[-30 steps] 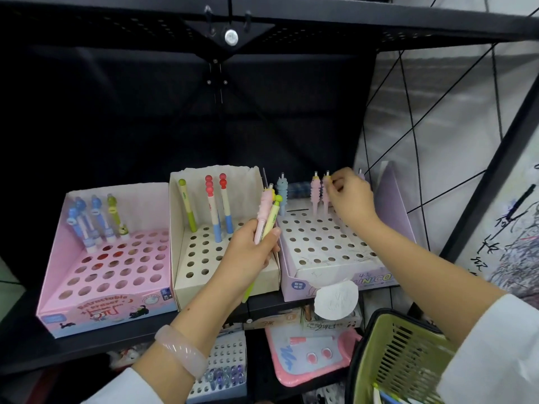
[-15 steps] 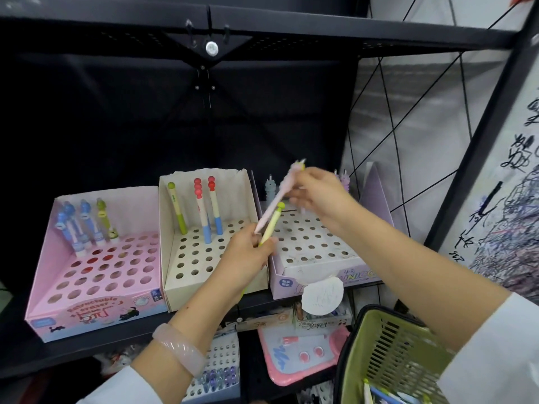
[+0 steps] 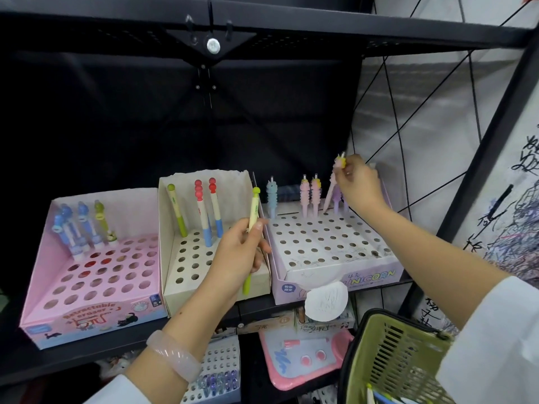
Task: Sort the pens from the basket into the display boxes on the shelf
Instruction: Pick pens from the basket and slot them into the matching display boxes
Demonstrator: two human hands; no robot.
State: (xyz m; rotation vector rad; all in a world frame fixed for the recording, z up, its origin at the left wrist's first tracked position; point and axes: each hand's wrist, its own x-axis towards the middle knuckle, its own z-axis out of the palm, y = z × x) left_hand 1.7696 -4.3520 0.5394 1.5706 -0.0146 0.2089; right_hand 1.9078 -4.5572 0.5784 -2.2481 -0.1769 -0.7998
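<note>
Your right hand [image 3: 357, 182] pinches the top of a pink unicorn pen [image 3: 332, 188], fingers curled round its cap; the pen leans with its tip at a hole in the back row of the unicorn box [image 3: 335, 258] on the shelf [image 3: 87, 354]. Two more pink pens [image 3: 309, 196] and a blue one [image 3: 271, 196] stand upright in that same back row, just to the left. Your left hand [image 3: 239, 255] grips a yellow-green pen [image 3: 253, 228] — held upright in front of the cream box [image 3: 172, 298], between it and the unicorn box. The cream box holds one green pen [image 3: 177, 211] and two red-topped pens [image 3: 207, 211]. The pink box [image 3: 93, 319] at the far left has four pens in its back corner. The green basket [image 3: 396, 354] sits low at the right, with a few pens showing inside.
</note>
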